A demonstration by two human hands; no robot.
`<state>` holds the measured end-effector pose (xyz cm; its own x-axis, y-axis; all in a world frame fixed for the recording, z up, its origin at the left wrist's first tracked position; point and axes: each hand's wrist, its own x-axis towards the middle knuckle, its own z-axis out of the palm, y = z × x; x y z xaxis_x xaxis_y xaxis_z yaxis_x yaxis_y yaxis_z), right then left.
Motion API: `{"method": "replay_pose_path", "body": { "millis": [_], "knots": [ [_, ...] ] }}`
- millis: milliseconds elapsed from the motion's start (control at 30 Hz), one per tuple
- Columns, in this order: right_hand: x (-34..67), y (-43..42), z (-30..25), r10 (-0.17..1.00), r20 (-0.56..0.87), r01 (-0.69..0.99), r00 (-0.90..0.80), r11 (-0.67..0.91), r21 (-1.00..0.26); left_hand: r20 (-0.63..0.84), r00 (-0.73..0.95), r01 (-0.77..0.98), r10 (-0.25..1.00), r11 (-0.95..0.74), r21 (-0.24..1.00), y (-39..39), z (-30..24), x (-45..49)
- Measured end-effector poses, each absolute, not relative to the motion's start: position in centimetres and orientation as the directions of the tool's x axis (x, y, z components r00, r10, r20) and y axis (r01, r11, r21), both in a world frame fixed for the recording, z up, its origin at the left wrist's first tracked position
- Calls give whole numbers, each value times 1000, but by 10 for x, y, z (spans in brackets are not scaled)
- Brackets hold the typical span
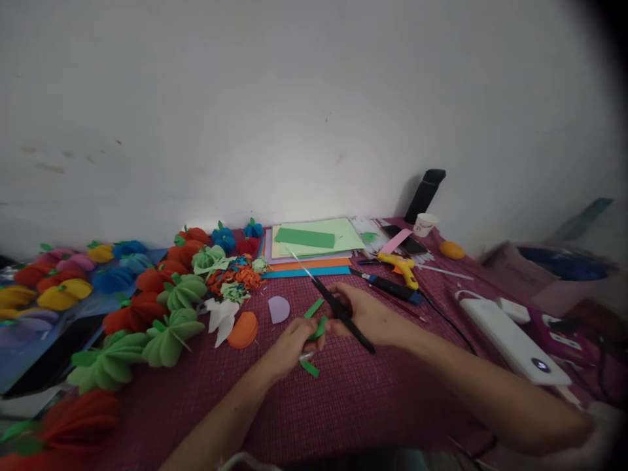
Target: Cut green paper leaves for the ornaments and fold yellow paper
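Note:
My left hand (297, 341) is closed on a small folded green paper piece (318, 328) in the middle of the table. My right hand (360, 313) is closed around a long black-handled tool (344, 316) with a slim, shiny blade that points away to the upper left; its exact kind is unclear. The right fingertips meet the green piece beside the left hand. A green strip (314, 307) lies just beyond the hands, and a short green scrap (309, 369) is below them. Left of them lie a lilac paper piece (279, 309) and orange rounds (243, 330).
Paper pumpkins (182, 292) in several colours crowd the left side, beside shredded scraps (240, 278). Stacked sheets (318, 235) lie against the wall. To the right are a yellow glue gun (402, 267) with a cord, a blue-black cutter (392, 288), a paper cup (425, 224) and a white power bank (513, 337).

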<state>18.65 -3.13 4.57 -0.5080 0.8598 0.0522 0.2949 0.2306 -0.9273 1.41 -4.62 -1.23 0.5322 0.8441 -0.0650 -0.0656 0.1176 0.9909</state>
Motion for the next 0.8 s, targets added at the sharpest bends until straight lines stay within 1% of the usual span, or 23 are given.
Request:
{"method": "replay_pose_path", "body": {
  "millis": [67, 133, 200, 267, 333, 400, 467, 533, 600, 667, 733, 800],
  "knots": [
    [185, -29, 43, 843, 51, 321, -535, 259, -911, -47, 543, -54, 839, 92, 994, -46, -13, 14],
    [184, -28, 42, 822, 30, 315, -569, 252, -915, -54, 555, -60, 830, 105, 993, -46, -14, 13],
    [183, -28, 44, 807, 12, 270, -590, 212, -939, -89, 573, -73, 815, 159, 985, -47, -13, 12],
    [183, -27, 46, 822, 10, 199, -570, 149, -969, -122, 580, -121, 805, 233, 965, -46, -10, 10],
    [183, -25, 47, 889, 33, 115, -458, 96, -989, -119, 557, -223, 822, 286, 932, -44, -6, 6],
    [181, -22, 48, 955, 67, 12, -290, 74, -997, -76, 509, -371, 857, 298, 879, -41, -1, 4],
    [176, -20, 45, 984, 111, -118, -143, 94, -988, -42, 453, -501, 891, 293, 815, -39, 2, 4],
    [167, -19, 40, 989, 134, -231, -55, 118, -966, -35, 406, -583, 913, 288, 760, -39, 4, 6],
    [154, -20, 33, 989, 145, -281, 10, 142, -949, -13, 366, -625, 930, 256, 737, -40, 5, 11],
    [141, -23, 26, 988, 149, -282, 44, 156, -947, 49, 313, -654, 948, 178, 735, -41, 6, 16],
    [128, -26, 20, 986, 159, -273, 44, 165, -948, 105, 242, -671, 965, 89, 736, -42, 6, 20],
    [119, -29, 16, 986, 163, -265, 28, 165, -950, 114, 174, -671, 978, 32, 741, -42, 7, 21]
  ]
}}
